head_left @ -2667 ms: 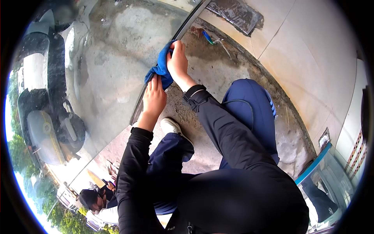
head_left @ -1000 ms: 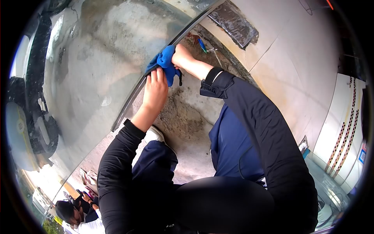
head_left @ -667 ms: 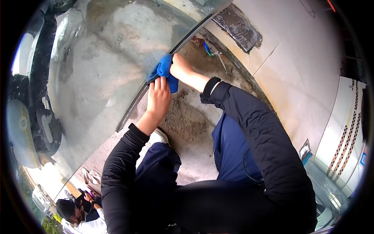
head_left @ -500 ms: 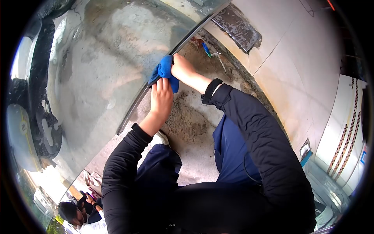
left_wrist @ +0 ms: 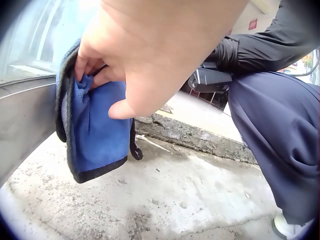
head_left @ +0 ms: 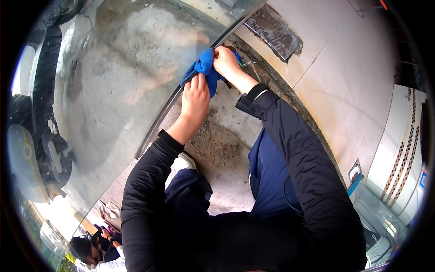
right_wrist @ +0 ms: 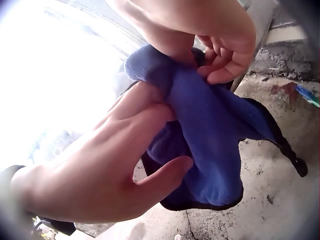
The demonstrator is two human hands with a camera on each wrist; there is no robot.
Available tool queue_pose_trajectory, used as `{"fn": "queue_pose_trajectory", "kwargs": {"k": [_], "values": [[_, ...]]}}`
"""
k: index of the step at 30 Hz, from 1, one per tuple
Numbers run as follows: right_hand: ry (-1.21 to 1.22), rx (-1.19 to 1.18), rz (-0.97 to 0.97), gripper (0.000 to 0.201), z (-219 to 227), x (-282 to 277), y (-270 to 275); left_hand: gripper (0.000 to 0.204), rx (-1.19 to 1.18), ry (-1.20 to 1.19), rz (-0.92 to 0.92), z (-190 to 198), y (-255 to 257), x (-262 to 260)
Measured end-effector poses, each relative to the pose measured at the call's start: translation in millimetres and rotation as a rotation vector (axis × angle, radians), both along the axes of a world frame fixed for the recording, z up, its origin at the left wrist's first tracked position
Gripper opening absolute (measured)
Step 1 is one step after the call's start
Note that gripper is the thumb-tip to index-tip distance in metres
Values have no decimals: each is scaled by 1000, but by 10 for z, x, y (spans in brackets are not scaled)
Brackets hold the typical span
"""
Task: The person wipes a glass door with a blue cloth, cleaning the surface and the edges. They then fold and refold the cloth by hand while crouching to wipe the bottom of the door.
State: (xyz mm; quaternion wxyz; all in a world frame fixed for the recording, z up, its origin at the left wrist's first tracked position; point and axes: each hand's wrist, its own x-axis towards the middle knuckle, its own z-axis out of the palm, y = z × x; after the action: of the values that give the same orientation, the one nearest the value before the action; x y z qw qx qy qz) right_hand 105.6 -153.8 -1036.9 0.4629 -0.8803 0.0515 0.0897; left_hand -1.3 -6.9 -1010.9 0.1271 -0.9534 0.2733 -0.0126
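Observation:
A blue cloth with black trim (head_left: 205, 62) is folded over the dark metal edge strip (head_left: 158, 122) of a large glass pane (head_left: 122, 81). My left hand (head_left: 195, 100) holds its lower part; in the left wrist view the fingers curl into the blue fabric (left_wrist: 100, 135), with the thumb along its near side. Farther up the edge, my right hand (head_left: 228, 64) grips the bunched upper part of the cloth. The right wrist view shows that hand's fingers (right_wrist: 227, 60) curled at the cloth, whose loose corner and black loop hang down.
Behind the glass shows a scooter (head_left: 27, 154). A person (head_left: 88, 251) is at the lower left. A glass tank (head_left: 380, 226) stands at the lower right, near a tiled step (head_left: 335, 90). My bent knee (head_left: 274, 177) is close below the right arm.
Over the last half second both hands and the cloth have slid up and to the right along the metal edge, after sitting lower down it. Both hands keep hold of the cloth.

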Motion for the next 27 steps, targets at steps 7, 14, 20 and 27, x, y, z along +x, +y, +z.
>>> {"fn": "queue_pose_trajectory", "kwargs": {"k": [7,14,20,27], "values": [[85,40,-352,27,-369,675,-856,62,23,-75,-8,129,-74,62],[-247,-140,-119,32,73,598,-900,59,141,-246,-19,28,71,47],[-255,-75,-110,37,129,542,-821,33,67,-373,-117,-128,114,242],[-214,-11,197,25,340,514,-1004,32,-207,-144,-46,141,126,93]]}}
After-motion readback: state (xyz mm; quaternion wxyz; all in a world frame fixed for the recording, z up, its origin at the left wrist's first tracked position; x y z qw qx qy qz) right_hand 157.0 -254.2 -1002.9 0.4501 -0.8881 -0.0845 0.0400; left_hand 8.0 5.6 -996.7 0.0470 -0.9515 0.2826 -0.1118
